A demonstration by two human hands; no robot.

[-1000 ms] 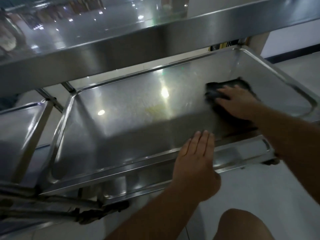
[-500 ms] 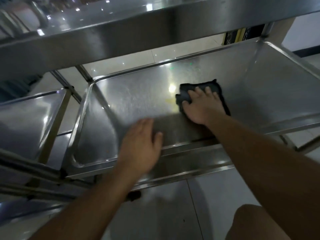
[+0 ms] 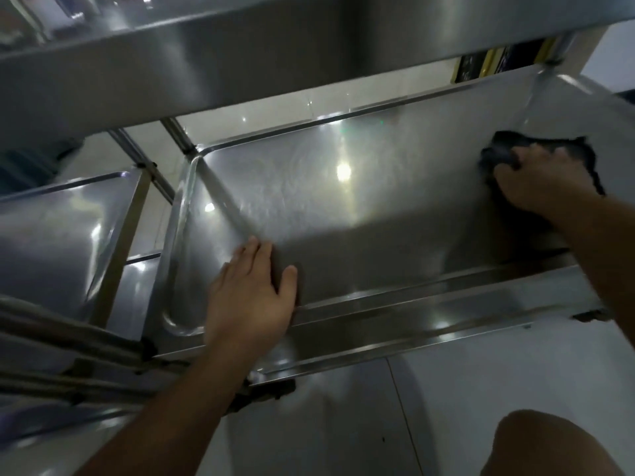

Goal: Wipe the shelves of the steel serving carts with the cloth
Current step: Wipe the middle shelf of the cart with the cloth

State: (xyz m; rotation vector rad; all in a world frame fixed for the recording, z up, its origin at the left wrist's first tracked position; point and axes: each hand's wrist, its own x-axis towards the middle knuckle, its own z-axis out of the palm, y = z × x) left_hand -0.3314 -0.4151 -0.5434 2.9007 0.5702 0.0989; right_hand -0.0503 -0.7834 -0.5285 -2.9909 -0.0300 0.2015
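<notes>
The steel cart's middle shelf [image 3: 343,214] fills the centre of the head view, a shallow tray with a raised rim. A dark cloth [image 3: 580,151] lies on its right part. My right hand [image 3: 543,180] lies on top of the cloth, fingers bent over its bunched left end. My left hand [image 3: 252,293] rests flat on the shelf's front left area, fingers straight, palm over the front rim. The cart's top shelf [image 3: 206,60] overhangs the far side.
A second steel cart [image 3: 62,235] stands at the left, its shelf at about the same height, with upright posts [image 3: 147,166] between the two. A lower shelf edge [image 3: 446,341] shows below the front rim. My knee [image 3: 549,444] is at the bottom right over a pale tiled floor.
My right hand has slid the cloth from the shelf's middle to its right side. My left hand stayed on the front rim and now lies flat.
</notes>
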